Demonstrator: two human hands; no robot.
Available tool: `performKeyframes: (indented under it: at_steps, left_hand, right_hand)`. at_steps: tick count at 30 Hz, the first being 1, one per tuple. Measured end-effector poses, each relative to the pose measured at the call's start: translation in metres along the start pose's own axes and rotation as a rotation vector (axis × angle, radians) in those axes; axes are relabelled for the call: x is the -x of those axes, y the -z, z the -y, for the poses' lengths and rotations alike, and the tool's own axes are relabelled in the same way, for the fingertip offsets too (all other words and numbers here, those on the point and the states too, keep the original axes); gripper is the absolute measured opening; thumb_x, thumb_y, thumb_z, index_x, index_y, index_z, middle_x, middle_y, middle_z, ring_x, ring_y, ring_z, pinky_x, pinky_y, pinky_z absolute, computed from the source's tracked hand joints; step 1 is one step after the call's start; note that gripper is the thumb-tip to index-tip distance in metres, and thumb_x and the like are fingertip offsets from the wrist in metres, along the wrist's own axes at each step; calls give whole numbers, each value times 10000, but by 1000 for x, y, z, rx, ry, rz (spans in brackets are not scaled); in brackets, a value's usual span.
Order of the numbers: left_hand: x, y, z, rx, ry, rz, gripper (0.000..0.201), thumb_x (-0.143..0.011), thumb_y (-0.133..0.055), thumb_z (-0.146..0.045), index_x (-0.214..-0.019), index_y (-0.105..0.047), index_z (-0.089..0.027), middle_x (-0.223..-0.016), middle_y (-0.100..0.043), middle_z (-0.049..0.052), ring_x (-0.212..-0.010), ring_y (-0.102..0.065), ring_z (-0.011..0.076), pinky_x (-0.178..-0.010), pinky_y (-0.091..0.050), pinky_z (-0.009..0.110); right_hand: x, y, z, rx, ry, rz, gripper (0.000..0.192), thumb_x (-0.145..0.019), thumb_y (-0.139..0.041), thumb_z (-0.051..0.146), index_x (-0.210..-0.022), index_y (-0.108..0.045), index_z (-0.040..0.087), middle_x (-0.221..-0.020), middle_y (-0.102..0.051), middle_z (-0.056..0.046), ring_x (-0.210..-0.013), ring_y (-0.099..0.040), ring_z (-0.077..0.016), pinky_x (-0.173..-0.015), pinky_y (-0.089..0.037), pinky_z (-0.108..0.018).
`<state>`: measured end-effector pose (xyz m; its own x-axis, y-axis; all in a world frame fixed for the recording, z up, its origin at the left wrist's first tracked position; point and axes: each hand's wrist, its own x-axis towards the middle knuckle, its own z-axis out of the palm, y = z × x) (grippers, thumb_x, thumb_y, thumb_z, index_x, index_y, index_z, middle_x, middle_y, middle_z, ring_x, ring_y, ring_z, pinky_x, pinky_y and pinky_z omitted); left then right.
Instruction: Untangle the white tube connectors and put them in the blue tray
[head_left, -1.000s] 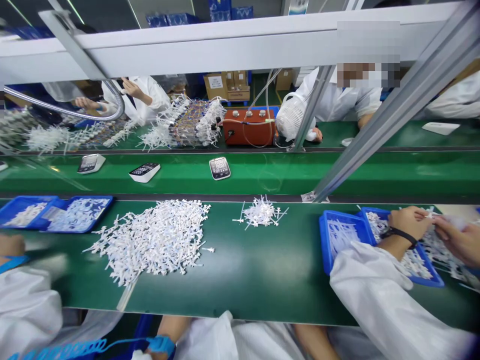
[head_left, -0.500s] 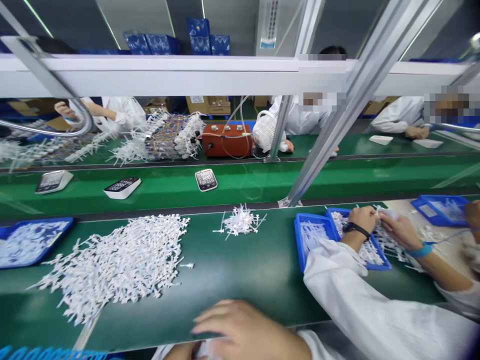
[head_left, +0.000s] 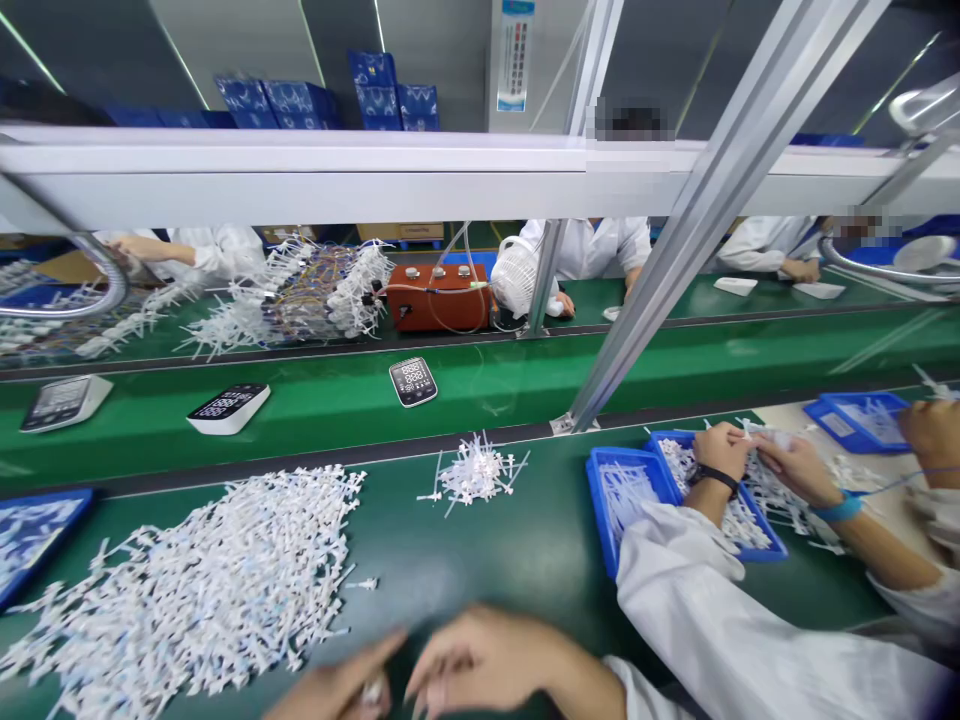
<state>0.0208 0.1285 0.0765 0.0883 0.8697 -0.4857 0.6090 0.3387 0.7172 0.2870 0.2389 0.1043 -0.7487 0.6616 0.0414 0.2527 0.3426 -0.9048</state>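
- Far left of the small heap [head_left: 476,475], on the green counter [head_left: 540,560]: blue tray [head_left: 51,548] of white pieces, cut off at the edge of view.
- Left of the small heap and nearer: large pile [head_left: 210,590] of white pieces, spread wide.
- Nearer than the small heap, to its left: left hand [head_left: 337,692], blurred, low by the large pile; small white piece [head_left: 371,690] at the fingers, but cannot tell whether its grip is closed on it.
- Just beyond the small heap, slightly left: display unit [head_left: 412,382] with digits showing.
- Straight nearer from the small heap: right hand [head_left: 487,660], fingers curled downward beside the left hand; cannot tell whether its grip holds anything.
- Right of the small heap: blue bin [head_left: 598,515] of white strips, beside a co-worker's sleeve [head_left: 690,590].
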Motion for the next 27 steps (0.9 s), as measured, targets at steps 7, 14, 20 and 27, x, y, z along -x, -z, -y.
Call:
performKeyframes:
  at_steps: [7, 14, 20, 27]
  left_hand:
    - [-68, 36, -63, -43, -300, -185, 188, -896, -543, -386, -966, -632, -236, -758, -693, -15, -708, -633, 156, -710, -475, 259]
    - [-122, 27, -85, -74, -435, -267, 146, -854, -612, -365, -891, -652, -229, -752, -696, -22, -679, -621, 135, -661, -439, 222]
    - [-119, 37, -80, -79, -371, -190, 146, -823, -661, -351, -897, -586, -249, -696, -700, -85, -619, -630, 109, -613, -414, 195]
    - [-124, 41, -81, -193, -425, -217, 178, -861, -631, -388, -796, -603, -225, -708, -670, -50, -651, -616, 123, -618, -408, 207]
  right_hand:
    - [-92, -25, -35, -224, -78, -50, 320, -946, -505, 425, -804, -585, 149, -627, -566, 24, -537, -508, -72, -533, -380, -174]
    - [-95, -4, -62, 57, 82, -316, 301, -953, -471, 354, -734, -552, 165, -603, -525, 29, -566, -460, -86, -583, -325, -202]
    - [-86, -7, -66, 35, 132, -318, 246, -915, -503, 346, -780, -620, 176, -621, -559, 16, -562, -489, -93, -579, -340, -206]
    - [-87, -8, -68, 30, 97, -336, 198, -890, -562, 339, -831, -666, 181, -611, -584, 14, -537, -501, -93, -562, -355, -200]
